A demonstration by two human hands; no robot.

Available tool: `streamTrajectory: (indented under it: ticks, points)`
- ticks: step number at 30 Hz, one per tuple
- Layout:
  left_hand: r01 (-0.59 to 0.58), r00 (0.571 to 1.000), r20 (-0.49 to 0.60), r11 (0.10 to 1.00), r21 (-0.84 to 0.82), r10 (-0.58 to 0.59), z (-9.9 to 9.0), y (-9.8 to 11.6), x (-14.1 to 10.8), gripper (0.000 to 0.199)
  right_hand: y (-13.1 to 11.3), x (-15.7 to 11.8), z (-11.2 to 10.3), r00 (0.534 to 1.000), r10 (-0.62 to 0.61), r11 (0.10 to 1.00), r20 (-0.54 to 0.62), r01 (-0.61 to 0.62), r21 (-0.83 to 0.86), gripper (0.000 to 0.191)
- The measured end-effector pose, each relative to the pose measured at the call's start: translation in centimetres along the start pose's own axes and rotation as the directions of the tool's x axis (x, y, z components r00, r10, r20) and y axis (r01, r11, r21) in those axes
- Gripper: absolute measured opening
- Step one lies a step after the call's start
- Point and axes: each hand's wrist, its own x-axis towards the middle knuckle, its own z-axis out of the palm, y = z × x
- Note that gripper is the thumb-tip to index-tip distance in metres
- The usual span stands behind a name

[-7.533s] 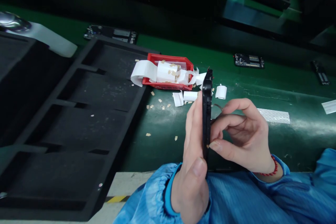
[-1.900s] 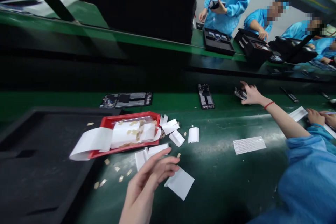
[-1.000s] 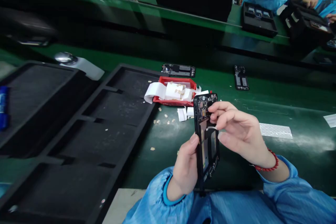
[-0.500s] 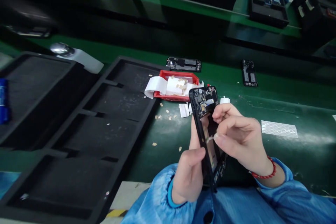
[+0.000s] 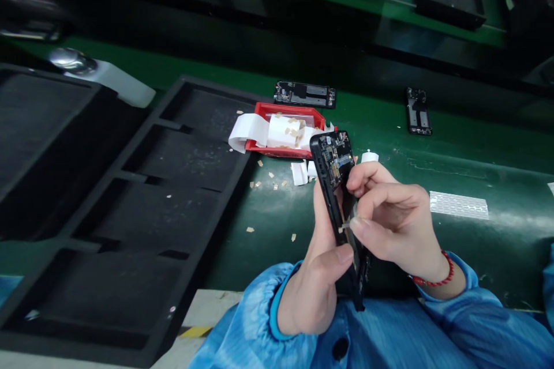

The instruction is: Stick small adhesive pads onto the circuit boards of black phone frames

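Observation:
My left hand [image 5: 314, 279] grips an opened black phone frame [image 5: 335, 173] from behind, upright and tilted, its circuit side toward my right hand. My right hand [image 5: 392, 219] rests against that inner side, thumb and forefinger pinched on a small pale strip [image 5: 346, 226] at the frame's edge. Both hands sit over the near edge of the green belt [image 5: 433, 161], above my blue sleeves.
A red tray [image 5: 283, 130] of white paper strips lies just beyond the phone, with paper scraps around it. Black foam trays [image 5: 142, 207] fill the left. Two phone frames [image 5: 305, 94] [image 5: 418, 110] lie farther on the belt. A white label sheet [image 5: 459, 205] lies right.
Two seconds ago my right hand reached far across the belt and my left hand was open over paper scraps. Both hands now hold the phone frame, which has tilted and come closer since.

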Motion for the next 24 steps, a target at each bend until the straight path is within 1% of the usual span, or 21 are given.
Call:
streamTrajectory:
  ticks: [2,6,8,11,13,15,17,21,22,24]
  points:
    - [-0.014,1.000,0.008,1.000,-0.011,0.014,0.1,0.1,0.0,0.074,0.0,0.0,0.0,1.000,0.000,1.000,-0.003,0.000,-0.002,0.018]
    - [0.026,0.999,-0.045,1.000,0.005,-0.026,0.4,0.4,-0.5,0.069,0.0,-0.1,0.0,1.000,0.002,1.000,0.008,-0.002,-0.025,0.017]
    - [0.028,0.998,-0.053,0.999,-0.033,-0.030,0.6,0.4,-0.7,0.065,0.0,-0.1,0.0,1.000,-0.007,0.999,0.007,0.007,-0.038,0.017]
    - [0.002,0.999,-0.033,0.993,-0.120,-0.006,0.8,0.1,-1.1,0.059,0.0,-0.1,0.0,1.000,-0.014,0.999,0.008,0.014,-0.052,0.017]
    - [-0.010,1.000,-0.026,0.990,-0.144,0.006,0.8,0.0,-1.1,0.060,0.0,0.0,0.1,1.000,-0.015,0.999,0.008,0.016,-0.048,0.018]
    - [-0.014,1.000,-0.025,0.993,-0.114,0.012,0.6,-0.1,-0.9,0.064,-0.1,0.1,0.1,1.000,-0.018,0.999,0.008,0.018,-0.047,0.017]
    - [-0.020,1.000,0.009,0.996,-0.081,0.021,0.1,-0.2,-0.7,0.068,-0.1,0.1,0.2,0.999,-0.043,0.997,0.014,0.044,-0.063,0.017]
    - [-0.007,0.987,0.160,0.992,-0.127,0.028,-1.2,-0.4,-0.2,0.070,0.0,0.2,0.1,0.995,-0.102,0.980,0.016,0.103,-0.168,0.015]
    - [0.001,0.984,0.176,0.989,-0.148,0.025,-1.4,-0.5,-0.2,0.070,0.0,0.2,0.1,0.994,-0.108,0.974,0.013,0.108,-0.199,0.013]
    - [0.016,0.988,0.157,0.983,-0.181,0.013,-1.5,-0.7,-0.2,0.071,-0.1,0.1,0.0,0.992,-0.129,0.958,-0.003,0.124,-0.258,0.010]
